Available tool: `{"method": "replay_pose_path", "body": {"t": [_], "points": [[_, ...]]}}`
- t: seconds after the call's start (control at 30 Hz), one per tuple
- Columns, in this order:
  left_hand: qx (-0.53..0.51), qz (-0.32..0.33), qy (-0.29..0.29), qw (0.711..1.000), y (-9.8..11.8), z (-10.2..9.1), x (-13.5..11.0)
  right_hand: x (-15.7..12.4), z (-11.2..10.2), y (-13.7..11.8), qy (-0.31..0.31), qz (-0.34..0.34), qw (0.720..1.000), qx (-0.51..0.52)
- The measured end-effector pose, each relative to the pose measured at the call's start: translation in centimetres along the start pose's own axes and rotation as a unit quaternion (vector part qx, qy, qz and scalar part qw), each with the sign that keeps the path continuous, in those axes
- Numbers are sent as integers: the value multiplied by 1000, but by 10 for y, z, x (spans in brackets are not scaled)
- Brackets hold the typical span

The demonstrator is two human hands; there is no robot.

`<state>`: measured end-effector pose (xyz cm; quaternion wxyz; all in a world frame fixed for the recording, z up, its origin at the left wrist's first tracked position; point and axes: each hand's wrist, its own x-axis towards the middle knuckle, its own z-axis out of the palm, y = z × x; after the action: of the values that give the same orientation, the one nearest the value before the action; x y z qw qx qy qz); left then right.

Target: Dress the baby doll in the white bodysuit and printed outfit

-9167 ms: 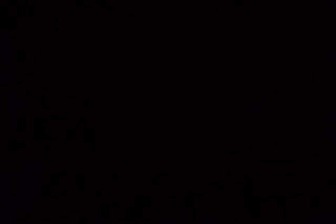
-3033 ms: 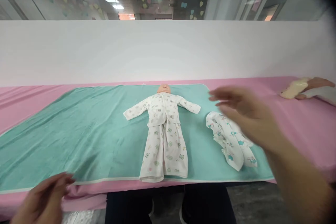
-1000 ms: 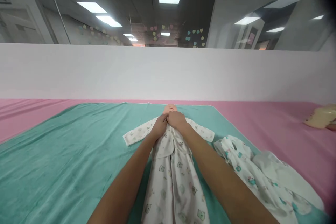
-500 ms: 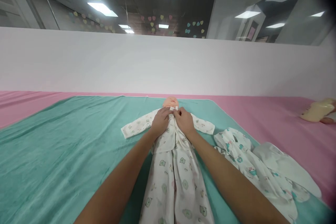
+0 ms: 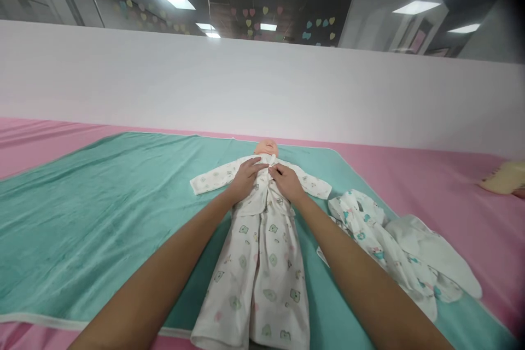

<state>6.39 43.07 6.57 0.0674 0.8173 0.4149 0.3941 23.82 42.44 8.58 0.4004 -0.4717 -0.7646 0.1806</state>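
Note:
A baby doll [image 5: 266, 147] lies on its back on a teal blanket [image 5: 123, 219], its head toward the wall. It wears a white printed baby jacket [image 5: 251, 206] with the sleeves spread sideways, and matching baby pants [image 5: 262, 279] stretched toward me. My left hand [image 5: 247, 176] rests on the jacket's chest with fingers extended over the fabric. My right hand [image 5: 286, 179] is closed, thumb and fingers pinching the jacket's front edge below the neck. Whatever fastening lies under the fingertips is too small to make out.
Crumpled white printed baby clothes [image 5: 381, 240] lie on the blanket to the right. A pink sheet [image 5: 426, 180] spreads beneath the blanket. At the far right edge is a pale yellow object [image 5: 502, 178], partly cut off. A white wall [image 5: 246, 87] with glass above stands behind.
Both hands have shifted slightly down the jacket's front from the neck, and the left fingers lie flatter. The view has tilted down, bringing the pant hems and the blanket's near edge into sight.

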Motion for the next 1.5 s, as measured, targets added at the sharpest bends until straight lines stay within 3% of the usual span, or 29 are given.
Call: {"method": "replay_pose_path", "body": {"t": [0.2, 0.47, 0.7, 0.87, 1.2, 1.5], "points": [[90, 0, -4, 996, 10, 1, 5, 0, 5, 10, 23, -14, 996, 83], [71, 8, 8, 997, 10, 3, 9, 1, -4, 9, -18, -54, 996, 62], [106, -32, -31, 993, 24, 0, 14, 1, 0, 9, 16, -75, 997, 28], [131, -40, -39, 990, 31, -3, 13, -4, 8, 6, 84, -80, 993, -2], [99, -12, 16, 995, 22, 3, 7, -7, 9, 5, 98, -81, 992, 10], [80, -7, 18, 997, 17, 4, 8, -6, 10, 8, 101, -75, 992, 28]]}}
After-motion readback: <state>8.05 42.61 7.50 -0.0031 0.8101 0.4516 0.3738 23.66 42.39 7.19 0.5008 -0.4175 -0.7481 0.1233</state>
